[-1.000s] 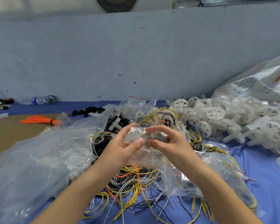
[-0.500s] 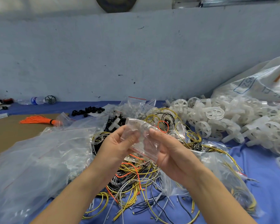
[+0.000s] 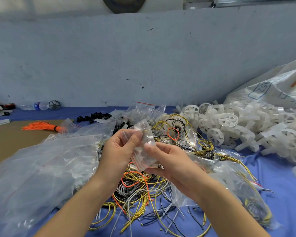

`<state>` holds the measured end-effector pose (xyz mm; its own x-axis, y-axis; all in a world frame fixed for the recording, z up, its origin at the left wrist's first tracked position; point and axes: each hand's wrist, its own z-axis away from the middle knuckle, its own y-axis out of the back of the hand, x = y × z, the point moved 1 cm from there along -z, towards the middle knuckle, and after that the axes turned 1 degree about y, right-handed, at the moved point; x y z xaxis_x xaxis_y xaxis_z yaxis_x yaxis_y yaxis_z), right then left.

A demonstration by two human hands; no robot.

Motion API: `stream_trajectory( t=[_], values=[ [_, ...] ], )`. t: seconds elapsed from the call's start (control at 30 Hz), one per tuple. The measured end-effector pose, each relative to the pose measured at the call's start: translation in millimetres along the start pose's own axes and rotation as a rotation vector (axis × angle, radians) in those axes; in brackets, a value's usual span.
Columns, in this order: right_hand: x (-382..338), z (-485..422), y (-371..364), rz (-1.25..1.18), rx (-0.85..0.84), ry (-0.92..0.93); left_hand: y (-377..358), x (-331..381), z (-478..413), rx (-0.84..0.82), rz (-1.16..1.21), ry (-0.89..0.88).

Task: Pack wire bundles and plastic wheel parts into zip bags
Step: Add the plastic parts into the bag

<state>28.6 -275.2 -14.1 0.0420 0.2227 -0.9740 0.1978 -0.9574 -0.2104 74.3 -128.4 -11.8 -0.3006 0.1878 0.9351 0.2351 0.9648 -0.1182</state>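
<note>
We see both hands raised over the counter (image 3: 280,194), which is covered in blue cloth, working a small clear zip bag (image 3: 144,149) between them. The left hand (image 3: 117,151) pinches the bag's upper part between thumb and curled fingers, and the right hand (image 3: 171,161) grips its lower right side, thumb on the front and fingers curled behind. The bag stands roughly upright and tilted, its red zip line running down near the bottom edge (what sits inside is too blurred for us to tell).

Directly below the hands lies a loose tangle of yellow, white, black and orange wires (image 3: 138,187). To the right of it we see a large clear bag (image 3: 232,190) with yellow wire coils showing through. On the left a heap of big clear plastic bags (image 3: 41,168) spreads over the counter. Far right, a pile of white plastic wheel parts (image 3: 243,130) sits against a white woven sack (image 3: 277,88). Behind the hands lie more small zip bags (image 3: 143,110), some black rings (image 3: 94,116) and, further left, an orange wire bundle (image 3: 41,126) on a brown board.
</note>
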Motion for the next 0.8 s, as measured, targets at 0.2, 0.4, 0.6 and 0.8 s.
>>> stream_trajectory(
  t=[0.2,0.4,0.6,0.8],
  values=[
    [0,3,-3,-0.167,-0.080,-0.026,-8,2,4,-0.084,0.218,0.227],
    [1,5,-6,-0.465,-0.075,-0.141,-12,0,9,-0.288,0.259,0.371],
    [4,3,-11,-0.376,-0.098,-0.257,-13,-4,9,-0.315,0.302,0.413],
    [-12,13,27,0.759,0.244,0.005,-1,-6,0,-0.167,0.323,0.386]
  ],
)
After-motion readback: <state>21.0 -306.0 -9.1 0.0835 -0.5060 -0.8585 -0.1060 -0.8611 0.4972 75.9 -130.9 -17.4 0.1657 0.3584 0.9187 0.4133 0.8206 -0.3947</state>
